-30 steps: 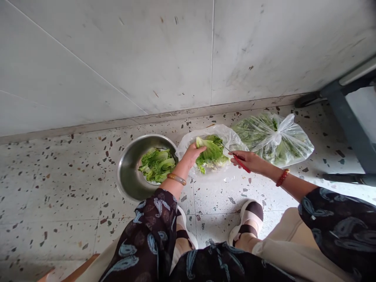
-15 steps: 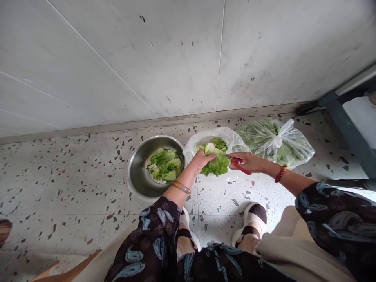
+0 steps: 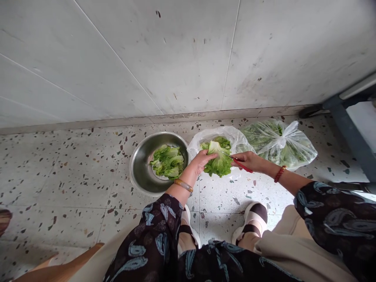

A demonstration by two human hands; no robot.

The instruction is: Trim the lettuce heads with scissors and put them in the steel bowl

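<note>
My left hand (image 3: 202, 159) grips a lettuce (image 3: 219, 162), its pale base turned up and green leaves hanging toward me. Red-handled scissors (image 3: 242, 165) are in my right hand (image 3: 246, 159), with the blades pointing left against the lettuce. Beneath and behind it lies an open clear plastic bag (image 3: 199, 138) with more lettuce inside. To the left, a steel basin (image 3: 136, 172) holds a heap of loose lettuce leaves (image 3: 167, 161). How far the blades are apart cannot be made out.
A knotted clear bag of greens (image 3: 282, 143) rests on the speckled floor (image 3: 82, 168) at the right. The white wall (image 3: 188, 58) rises just behind. A grey metal frame (image 3: 349, 133) with a caster stands at the far right. Another person's leg (image 3: 67, 270) shows at lower left.
The scissors' handles have drawn closer together in my right hand. The lettuce stays in my left hand, slightly shifted. The whole view has moved a little.
</note>
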